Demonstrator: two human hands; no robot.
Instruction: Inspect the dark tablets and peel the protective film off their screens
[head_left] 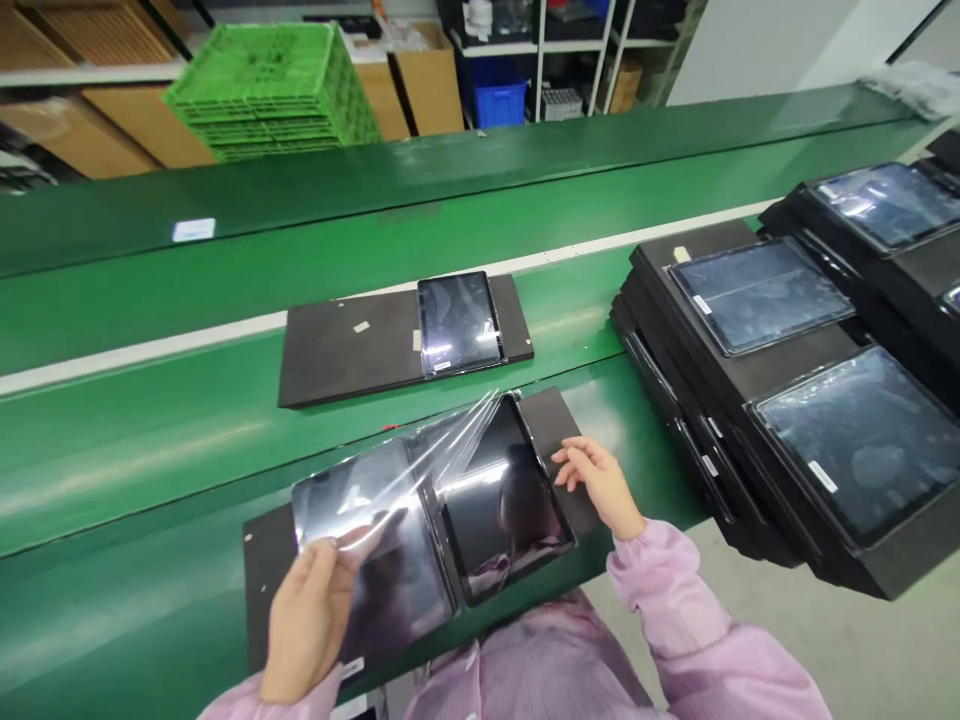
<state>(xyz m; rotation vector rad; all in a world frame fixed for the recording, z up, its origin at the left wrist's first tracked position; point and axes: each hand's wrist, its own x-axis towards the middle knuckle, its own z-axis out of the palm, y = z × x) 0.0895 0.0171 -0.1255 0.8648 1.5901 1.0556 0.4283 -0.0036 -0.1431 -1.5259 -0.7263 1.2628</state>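
My left hand [315, 610] pinches a clear plastic film [450, 435] above the left tablet [382, 580]. The film stretches in creases from those fingers to the top edge of the right tablet [506, 510], whose screen is dark and glossy. Both tablets lie side by side on a black foam board [266, 560]. My right hand [600, 483] hovers at the right tablet's right edge, over the board's end, its fingers loosely bent and holding nothing visible. Farther back, another black board [345, 350] carries a single tablet [459, 322] at its right side.
Tall stacks of black boards [727, 400] with tablets on top stand at the right. A green conveyor belt [150, 400] runs across, with a raised green ledge [337, 180] behind it. A white card [193, 230] lies there. Green crates [270, 80] and a blue bin [500, 100] stand beyond.
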